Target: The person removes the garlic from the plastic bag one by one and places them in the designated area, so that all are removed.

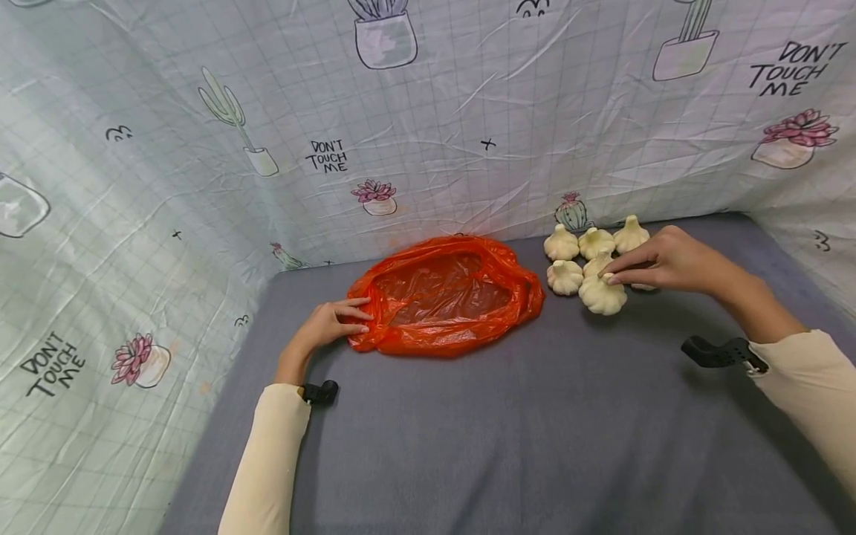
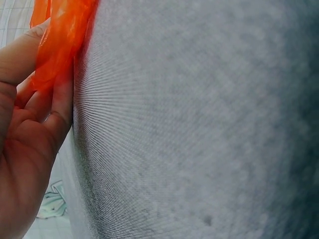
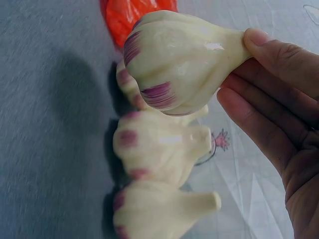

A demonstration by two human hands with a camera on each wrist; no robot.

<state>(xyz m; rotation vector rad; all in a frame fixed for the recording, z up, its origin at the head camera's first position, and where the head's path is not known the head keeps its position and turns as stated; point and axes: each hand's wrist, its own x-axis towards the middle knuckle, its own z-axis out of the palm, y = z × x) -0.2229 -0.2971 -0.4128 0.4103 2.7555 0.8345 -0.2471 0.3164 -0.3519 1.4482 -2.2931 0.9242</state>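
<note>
A red-orange plastic bag (image 1: pixel 461 342) lies on the grey tabletop with its wide mouth facing up. At its left end my left hand (image 1: pixel 328 323) holds the rim, and the left wrist view shows thin plastic (image 2: pixel 62 45) between the thumb and fingers. My right hand (image 1: pixel 675 260) pinches a garlic bulb (image 1: pixel 603 296) by its stem, raised just above the table. Purple patches mark that bulb (image 3: pixel 179 64) in the right wrist view. Behind and beside it stand several other garlic bulbs (image 1: pixel 565 277), some partly hidden by the hand and the held bulb.
Grey cloth (image 1: pixel 468 438) covers the table. A pale printed curtain (image 1: pixel 428 148) hangs along the back and both sides, close behind the bag and the bulbs. Black straps (image 1: pixel 718 351) sit on both wrists.
</note>
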